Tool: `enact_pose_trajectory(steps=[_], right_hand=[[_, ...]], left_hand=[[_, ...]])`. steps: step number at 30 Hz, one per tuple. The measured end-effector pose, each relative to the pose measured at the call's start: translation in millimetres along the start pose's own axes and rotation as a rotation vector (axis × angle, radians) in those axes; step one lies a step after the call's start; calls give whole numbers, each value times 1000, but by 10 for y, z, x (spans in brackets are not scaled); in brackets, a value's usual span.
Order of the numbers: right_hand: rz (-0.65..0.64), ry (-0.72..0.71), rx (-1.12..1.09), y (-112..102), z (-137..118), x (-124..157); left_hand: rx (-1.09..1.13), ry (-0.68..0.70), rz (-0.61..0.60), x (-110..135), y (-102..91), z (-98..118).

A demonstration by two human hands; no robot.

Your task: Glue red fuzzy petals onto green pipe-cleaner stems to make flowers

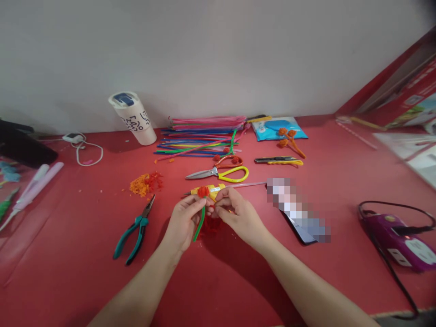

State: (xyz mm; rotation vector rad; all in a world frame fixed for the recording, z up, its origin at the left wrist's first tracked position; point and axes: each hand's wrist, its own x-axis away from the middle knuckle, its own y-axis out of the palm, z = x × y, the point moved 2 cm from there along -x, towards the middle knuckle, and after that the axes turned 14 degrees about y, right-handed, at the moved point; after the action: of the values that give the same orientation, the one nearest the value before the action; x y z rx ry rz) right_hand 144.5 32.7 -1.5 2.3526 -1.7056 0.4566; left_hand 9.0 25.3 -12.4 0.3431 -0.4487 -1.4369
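My left hand (pixel 182 220) is closed on a red pipe-cleaner flower (pixel 203 191), pinched just below its head. Its green stem (pixel 200 225) hangs down past my fingers. Close beside it, my right hand (pixel 240 215) pinches thumb against forefinger; a bit of red shows near the fingertips, too small to make out. Behind both hands lies a yellow glue gun (pixel 218 189), partly covered by them, with a clear glue stick (pixel 250 184) reaching out to the right. Red fuzzy pieces (pixel 211 228) lie on the table beneath my hands.
Pliers (pixel 140 222) and orange and red clippings (pixel 145 184) lie left. Scissors (pixel 216 173), pipe cleaners (pixel 200 138) and a white tumbler (pixel 138 120) are farther back. To the right are a cutter (pixel 277 160), orange flowers (pixel 288 136), a phone (pixel 296 213) and a purple power strip (pixel 398 240).
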Motion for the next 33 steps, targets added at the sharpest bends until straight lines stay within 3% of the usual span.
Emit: enact_pose_trajectory(steps=[6, 16, 19, 23, 26, 33], right_hand=[[-34, 132, -269, -27, 51, -37], [-15, 93, -261, -40, 8, -9], [103, -69, -159, -90, -66, 35], [209, -323, 163, -135, -241, 137], [212, -344, 307, -136, -324, 179], [213, -312, 384, -122, -345, 178]], left_hand=[[95, -2, -11, -1, 24, 27], [124, -3, 9, 41, 44, 56], [63, -41, 6, 62, 54, 71], [-23, -118, -22, 98, 67, 65], [-68, -125, -46, 107, 74, 55], [-156, -114, -69, 92, 56, 36]])
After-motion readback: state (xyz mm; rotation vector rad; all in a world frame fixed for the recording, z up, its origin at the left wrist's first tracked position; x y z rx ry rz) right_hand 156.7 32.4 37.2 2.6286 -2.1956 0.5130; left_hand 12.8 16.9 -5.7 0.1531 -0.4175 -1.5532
